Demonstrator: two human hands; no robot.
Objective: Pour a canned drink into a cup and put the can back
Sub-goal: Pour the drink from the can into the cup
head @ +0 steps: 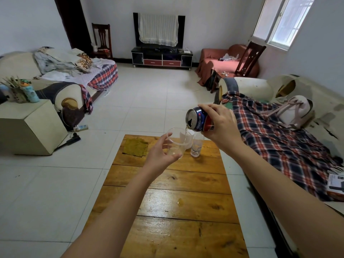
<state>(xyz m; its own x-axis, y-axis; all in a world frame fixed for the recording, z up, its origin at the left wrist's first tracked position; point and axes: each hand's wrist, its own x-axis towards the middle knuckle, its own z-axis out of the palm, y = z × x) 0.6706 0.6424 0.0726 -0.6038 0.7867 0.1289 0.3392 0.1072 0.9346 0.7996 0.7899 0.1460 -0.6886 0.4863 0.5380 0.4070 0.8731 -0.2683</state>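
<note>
From the head view, the right hand (221,123) gripped a blue-and-red aluminium drink can (199,119), tipped on its side above the wooden plank table (167,202). A thin stream fell into a clear plastic cup (176,142), held tilted in the left hand's (160,155) curled fingers above the table. A clear glass (196,146) stood just beside.

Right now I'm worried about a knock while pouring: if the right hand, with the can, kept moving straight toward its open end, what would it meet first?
Probably the rim of the clear cup gripped by the left hand. The right hand tips the can just above it; depth is unclear.
</note>
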